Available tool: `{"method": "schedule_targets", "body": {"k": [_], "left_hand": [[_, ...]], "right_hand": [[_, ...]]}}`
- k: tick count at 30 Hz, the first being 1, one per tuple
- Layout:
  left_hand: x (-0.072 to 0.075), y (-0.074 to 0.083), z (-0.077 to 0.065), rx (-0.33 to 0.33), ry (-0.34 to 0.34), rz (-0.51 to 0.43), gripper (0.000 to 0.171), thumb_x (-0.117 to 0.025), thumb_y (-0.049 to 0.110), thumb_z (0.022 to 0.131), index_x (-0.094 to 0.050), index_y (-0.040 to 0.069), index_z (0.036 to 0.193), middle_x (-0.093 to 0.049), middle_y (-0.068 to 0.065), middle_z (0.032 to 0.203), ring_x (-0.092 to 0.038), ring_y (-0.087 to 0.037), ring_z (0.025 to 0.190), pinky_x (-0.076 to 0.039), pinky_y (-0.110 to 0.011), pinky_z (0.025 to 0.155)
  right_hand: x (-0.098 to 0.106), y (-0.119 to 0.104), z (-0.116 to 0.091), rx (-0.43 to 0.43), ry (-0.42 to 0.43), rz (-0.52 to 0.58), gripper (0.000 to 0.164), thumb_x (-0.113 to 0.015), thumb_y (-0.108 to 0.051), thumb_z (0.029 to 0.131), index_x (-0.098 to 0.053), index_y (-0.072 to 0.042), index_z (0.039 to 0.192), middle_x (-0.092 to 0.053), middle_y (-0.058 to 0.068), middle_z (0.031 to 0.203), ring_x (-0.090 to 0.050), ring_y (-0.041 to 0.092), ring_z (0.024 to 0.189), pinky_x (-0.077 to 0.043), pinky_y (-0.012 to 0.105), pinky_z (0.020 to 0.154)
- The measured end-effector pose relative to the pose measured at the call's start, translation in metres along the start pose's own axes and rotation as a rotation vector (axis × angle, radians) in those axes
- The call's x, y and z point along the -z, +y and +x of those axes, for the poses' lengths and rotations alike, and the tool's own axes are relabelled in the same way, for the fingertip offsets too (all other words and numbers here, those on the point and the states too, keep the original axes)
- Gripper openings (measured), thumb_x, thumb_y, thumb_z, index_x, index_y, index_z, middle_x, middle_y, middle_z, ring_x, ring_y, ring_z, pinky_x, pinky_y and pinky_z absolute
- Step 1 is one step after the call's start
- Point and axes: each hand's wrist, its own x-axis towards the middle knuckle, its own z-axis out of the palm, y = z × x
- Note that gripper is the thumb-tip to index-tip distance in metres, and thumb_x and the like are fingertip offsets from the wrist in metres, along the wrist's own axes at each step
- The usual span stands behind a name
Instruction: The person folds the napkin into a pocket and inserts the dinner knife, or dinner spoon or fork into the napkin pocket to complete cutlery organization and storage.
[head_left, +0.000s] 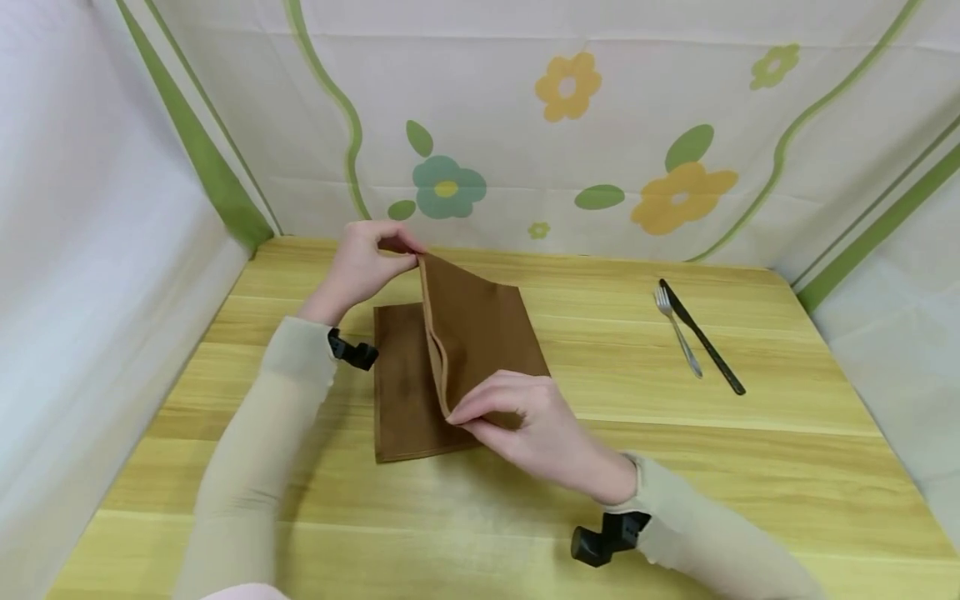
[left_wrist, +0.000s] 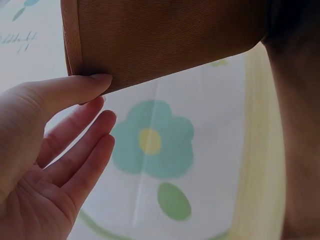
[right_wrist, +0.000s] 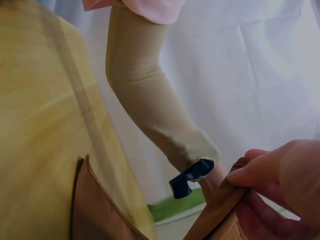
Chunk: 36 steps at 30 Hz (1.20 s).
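A brown cloth napkin (head_left: 487, 325) with hemmed edges lies folded on the table, its upper part lifted by one edge. My left hand (head_left: 367, 267) pinches the far corner of that edge between thumb and index finger. At the near corner my right hand (head_left: 532, 425) pinches the edge the same way. The lower part of the cloth stays flat on the wood beneath. In the left wrist view the cloth (left_wrist: 165, 40) hangs from the thumb, with the other fingers below it. The right wrist view shows the thumb pressing the hem (right_wrist: 222, 202).
To the right on the wooden table (head_left: 600, 500), a fork (head_left: 678, 327) lies beside a black-handled knife (head_left: 705, 340), both slanted. White curtains with printed flowers (head_left: 450, 187) stand at the back and sides. A black wrist mount (head_left: 611, 537) sits below the right sleeve.
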Motion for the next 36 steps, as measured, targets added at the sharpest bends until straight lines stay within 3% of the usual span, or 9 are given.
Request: {"method": "schedule_targets", "body": {"k": [7, 14, 18, 29, 33, 36], "left_hand": [[0.009, -0.025, -0.023, 0.081, -0.025, 0.061, 0.011, -0.074, 0.001, 0.092, -0.08, 0.009, 0.095, -0.074, -0.006, 0.097, -0.069, -0.022, 0.092, -0.055, -0.044, 0.085], [0.005, -0.071, -0.043, 0.202, -0.111, 0.113, 0.013, -0.072, 0.001, 0.094, -0.079, 0.009, 0.099, -0.074, -0.006, 0.1, -0.068, -0.024, 0.093, -0.054, -0.043, 0.083], [0.004, -0.088, -0.052, 0.265, -0.147, 0.115, 0.015, -0.069, -0.003, 0.095, -0.079, 0.007, 0.101, -0.072, -0.013, 0.107, -0.069, -0.031, 0.096, -0.056, -0.046, 0.082], [0.003, -0.093, -0.057, 0.364, -0.133, 0.068, 0.016, -0.065, -0.001, 0.098, -0.078, 0.007, 0.103, -0.067, -0.014, 0.119, -0.068, -0.035, 0.103, -0.056, -0.046, 0.08], [0.002, -0.091, -0.056, 0.37, -0.165, 0.026, 0.025, -0.054, 0.0, 0.104, -0.07, 0.001, 0.123, -0.066, -0.019, 0.121, -0.066, -0.036, 0.107, -0.054, -0.048, 0.087], [0.001, -0.091, -0.056, 0.376, -0.191, 0.027, 0.033, -0.048, 0.011, 0.109, -0.06, -0.001, 0.137, -0.065, -0.021, 0.125, -0.064, -0.036, 0.109, -0.051, -0.049, 0.092]], "right_hand": [[-0.028, 0.016, 0.004, -0.091, -0.106, 0.0, 0.022, -0.076, 0.005, 0.088, -0.081, -0.011, 0.102, -0.074, -0.007, 0.101, -0.066, 0.004, 0.097, -0.055, 0.024, 0.08], [-0.055, 0.04, 0.002, -0.133, -0.174, -0.029, 0.019, -0.077, 0.003, 0.088, -0.081, -0.008, 0.103, -0.074, -0.004, 0.102, -0.065, 0.001, 0.096, -0.053, 0.02, 0.081], [-0.069, 0.048, 0.002, -0.143, -0.21, -0.043, 0.017, -0.076, 0.0, 0.091, -0.08, -0.008, 0.105, -0.074, -0.003, 0.103, -0.065, -0.001, 0.096, -0.052, 0.017, 0.082], [-0.092, 0.055, 0.002, -0.171, -0.258, -0.048, 0.016, -0.074, -0.005, 0.094, -0.08, -0.01, 0.109, -0.074, -0.004, 0.104, -0.063, -0.006, 0.097, -0.05, 0.013, 0.083], [-0.093, 0.055, 0.0, -0.169, -0.359, -0.05, 0.023, -0.073, -0.009, 0.096, -0.077, -0.01, 0.118, -0.074, -0.005, 0.113, -0.061, -0.007, 0.105, -0.048, 0.013, 0.087], [-0.085, 0.052, 0.0, -0.168, -0.425, -0.053, 0.03, -0.074, -0.013, 0.096, -0.073, -0.009, 0.126, -0.071, -0.003, 0.121, -0.059, -0.005, 0.113, -0.046, 0.014, 0.094]]}}
